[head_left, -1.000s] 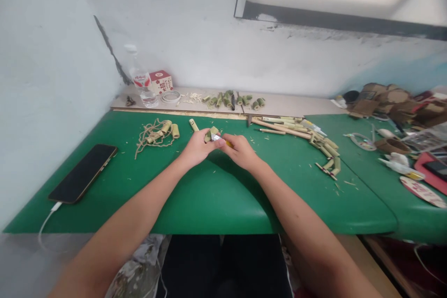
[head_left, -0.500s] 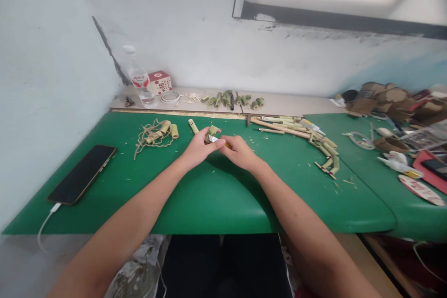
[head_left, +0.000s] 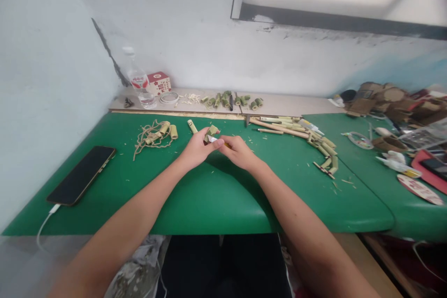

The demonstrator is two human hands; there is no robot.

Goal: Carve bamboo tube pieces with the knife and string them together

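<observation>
My left hand [head_left: 197, 150] is closed on a short green bamboo piece [head_left: 213, 130] above the green table mat [head_left: 206, 205]. In my right hand [head_left: 237, 151] is a knife with a yellow handle [head_left: 227, 145], its pale blade [head_left: 211, 139] lying against the bamboo. My left thumb reaches across to the knife near the right fingers. Just behind my left hand lies a slim bamboo tube [head_left: 192, 125] with small dark marks. Bamboo tubes tangled in twine [head_left: 153, 134] rest to the left.
A phone [head_left: 82, 174] with a cable lies at left. At the back stand a bottle [head_left: 141, 84] and a box [head_left: 159, 84], beside cut bamboo pieces [head_left: 226, 99]. A hammer [head_left: 279, 126], joined bamboo segments [head_left: 328, 149] and cardboard clutter [head_left: 380, 98] are at right.
The whole view has shifted very slightly. Both hands keep nearly the same hold on the bamboo piece and knife.
</observation>
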